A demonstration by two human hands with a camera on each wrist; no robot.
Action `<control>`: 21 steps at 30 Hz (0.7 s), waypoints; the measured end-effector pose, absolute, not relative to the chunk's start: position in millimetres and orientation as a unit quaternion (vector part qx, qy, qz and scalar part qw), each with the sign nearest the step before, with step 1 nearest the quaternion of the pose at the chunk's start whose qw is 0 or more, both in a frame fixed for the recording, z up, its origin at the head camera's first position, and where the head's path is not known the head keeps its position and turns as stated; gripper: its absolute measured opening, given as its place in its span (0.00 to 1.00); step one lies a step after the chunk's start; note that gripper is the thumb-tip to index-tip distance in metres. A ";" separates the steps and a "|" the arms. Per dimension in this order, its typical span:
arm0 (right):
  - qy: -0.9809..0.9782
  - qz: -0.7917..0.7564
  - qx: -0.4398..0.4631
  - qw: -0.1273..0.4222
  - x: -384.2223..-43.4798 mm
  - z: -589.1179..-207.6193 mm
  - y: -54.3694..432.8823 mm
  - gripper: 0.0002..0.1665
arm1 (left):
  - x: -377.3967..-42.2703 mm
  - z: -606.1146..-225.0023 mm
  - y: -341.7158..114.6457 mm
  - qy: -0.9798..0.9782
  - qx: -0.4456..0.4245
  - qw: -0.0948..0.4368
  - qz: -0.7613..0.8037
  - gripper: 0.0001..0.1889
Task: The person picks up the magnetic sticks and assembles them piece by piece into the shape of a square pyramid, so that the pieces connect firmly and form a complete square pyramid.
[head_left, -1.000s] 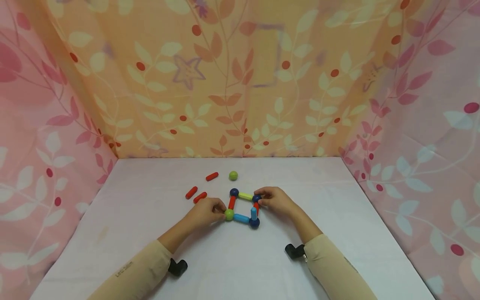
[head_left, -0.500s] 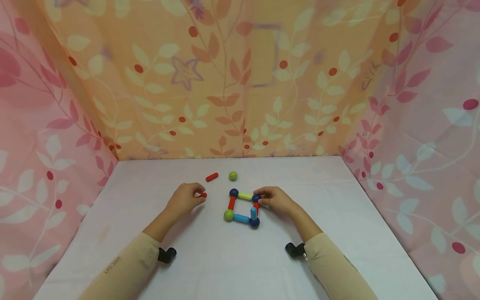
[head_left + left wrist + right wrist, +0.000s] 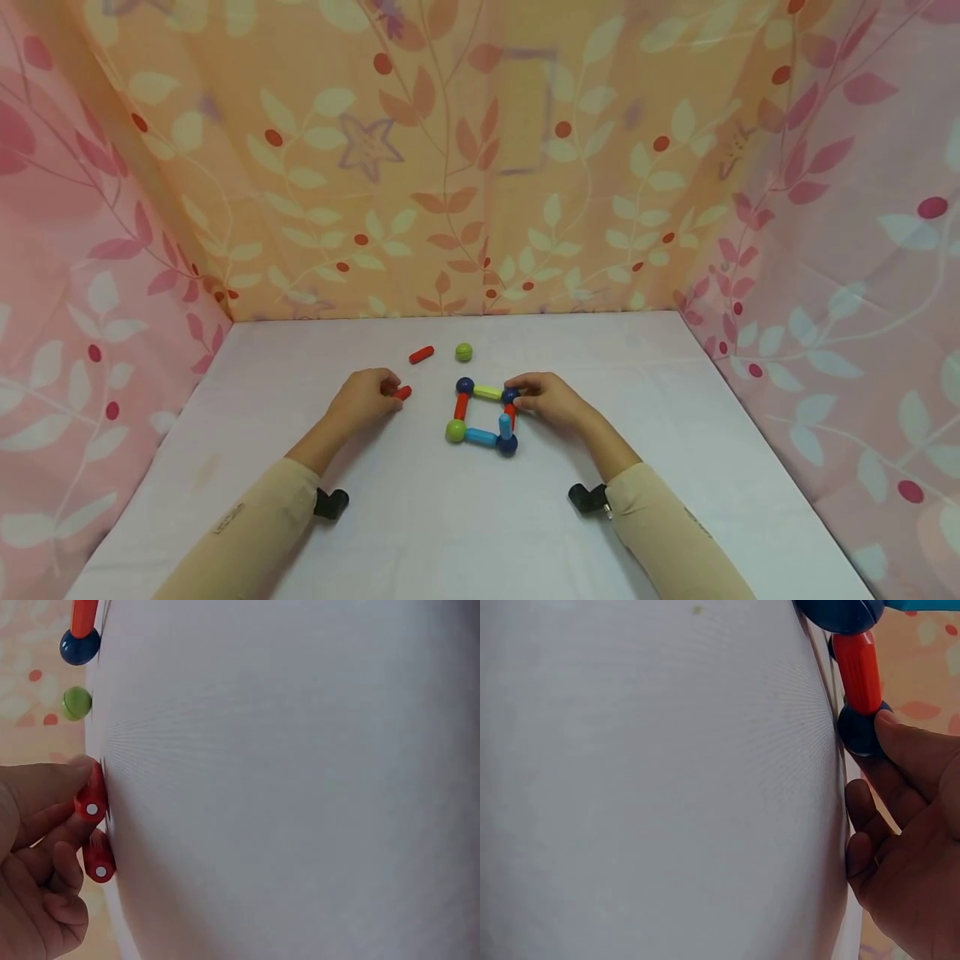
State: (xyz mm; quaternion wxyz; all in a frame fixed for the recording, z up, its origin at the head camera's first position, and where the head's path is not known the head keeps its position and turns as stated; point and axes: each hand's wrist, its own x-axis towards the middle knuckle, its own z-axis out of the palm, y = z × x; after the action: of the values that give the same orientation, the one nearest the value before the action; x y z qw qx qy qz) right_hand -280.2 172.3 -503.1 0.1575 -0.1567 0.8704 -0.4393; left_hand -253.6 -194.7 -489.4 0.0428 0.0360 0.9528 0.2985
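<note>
My left hand [image 3: 365,403] pinches a red rod [image 3: 91,796] between thumb and fingers, low over the white cloth. Another red rod [image 3: 100,859] lies by its curled fingers in the left wrist view; the hand hides it from the head view. My right hand [image 3: 553,402] pinches a dark blue ball [image 3: 861,729] at the far right corner of a four-sided frame of rods and balls. That frame has a green ball [image 3: 455,431] at its near left corner. A light blue rod [image 3: 506,427] stands up from the near right dark blue ball [image 3: 507,445].
Beyond the frame, a loose green ball [image 3: 463,352] and a red rod [image 3: 422,355] lie on the white cloth table [image 3: 600,350]. Patterned curtains [image 3: 480,167] enclose the back and both sides.
My left hand has left the frame's green corner ball, moved left and taken hold of a red rod. My right hand stays on the dark blue ball.
</note>
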 end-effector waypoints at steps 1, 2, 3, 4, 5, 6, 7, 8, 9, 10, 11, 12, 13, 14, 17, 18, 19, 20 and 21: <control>0.870 -0.439 -0.157 0.157 -280.3 -503.1 172.3 0.19 | -254.1 -490.1 -194.5 0.954 0.036 0.042 0.295 0.18; 0.870 -0.439 -0.158 0.157 -280.4 -503.1 172.4 0.19 | -254.4 -490.5 -194.1 0.955 0.038 0.042 0.291 0.18; 0.870 -0.439 -0.158 0.157 -280.6 -503.2 172.4 0.19 | -254.8 -490.6 -193.7 0.956 0.039 0.042 0.286 0.17; 0.871 -0.439 -0.158 0.156 -280.7 -503.4 172.4 0.19 | -255.2 -490.6 -193.2 0.958 0.039 0.042 0.282 0.16; 0.870 -0.439 -0.157 0.157 -280.9 -503.7 172.4 0.19 | -255.3 -490.7 -192.5 0.960 0.041 0.041 0.275 0.15; 0.870 -0.440 -0.157 0.157 -281.1 -503.9 172.4 0.19 | -255.7 -490.7 -191.7 0.961 0.042 0.041 0.270 0.15; 0.870 -0.441 -0.156 0.157 -281.2 -504.3 172.4 0.19 | -255.8 -490.8 -190.8 0.962 0.041 0.041 0.266 0.14; 0.870 -0.442 -0.155 0.156 -281.3 -504.6 172.3 0.19 | -255.8 -490.7 -190.0 0.963 0.042 0.042 0.262 0.14; 0.869 -0.442 -0.155 0.156 -281.4 -504.9 172.3 0.18 | -255.9 -490.8 -189.2 0.964 0.041 0.042 0.260 0.14; 0.869 -0.442 -0.155 0.156 -281.5 -505.1 172.2 0.18 | -255.8 -490.8 -188.5 0.964 0.042 0.042 0.259 0.14; 0.870 -0.442 -0.154 0.156 -281.7 -505.3 172.1 0.18 | -255.6 -490.9 -187.8 0.964 0.041 0.043 0.259 0.14; 0.870 -0.441 -0.154 0.156 -281.8 -505.5 172.1 0.18 | -255.3 -491.1 -187.3 0.963 0.041 0.043 0.262 0.14; 0.871 -0.439 -0.154 0.156 -281.9 -505.6 172.0 0.18 | -254.9 -491.4 -186.7 0.962 0.039 0.044 0.266 0.14; 0.871 -0.439 -0.154 0.156 -281.9 -505.7 172.0 0.18 | -254.8 -492.1 -186.5 0.960 0.039 0.044 0.272 0.14; 0.872 -0.437 -0.155 0.156 -282.5 -506.3 172.3 0.18 | -254.1 -492.6 -185.2 0.953 0.035 0.049 0.297 0.13; 0.872 -0.437 -0.156 0.156 -282.7 -506.4 172.4 0.18 | -253.5 -492.0 -184.7 0.949 0.035 0.053 0.308 0.13; 0.872 -0.437 -0.157 0.155 -282.8 -506.4 172.5 0.18 | -253.0 -491.0 -184.0 0.946 0.036 0.057 0.318 0.12; 0.872 -0.437 -0.156 0.155 -282.7 -506.4 172.5 0.18 | -252.7 -490.1 -183.4 0.943 0.039 0.060 0.326 0.12; 0.872 -0.437 -0.156 0.155 -282.7 -506.3 172.4 0.18 | -252.0 -488.2 -182.4 0.939 0.040 0.063 0.335 0.12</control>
State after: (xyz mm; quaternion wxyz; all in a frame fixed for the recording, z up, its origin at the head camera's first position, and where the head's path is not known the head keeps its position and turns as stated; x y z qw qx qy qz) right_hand -282.7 172.4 -506.3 0.1549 -0.1557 0.8721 -0.4371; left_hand -252.0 -182.4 -488.2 0.0632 0.0404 0.9394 0.3346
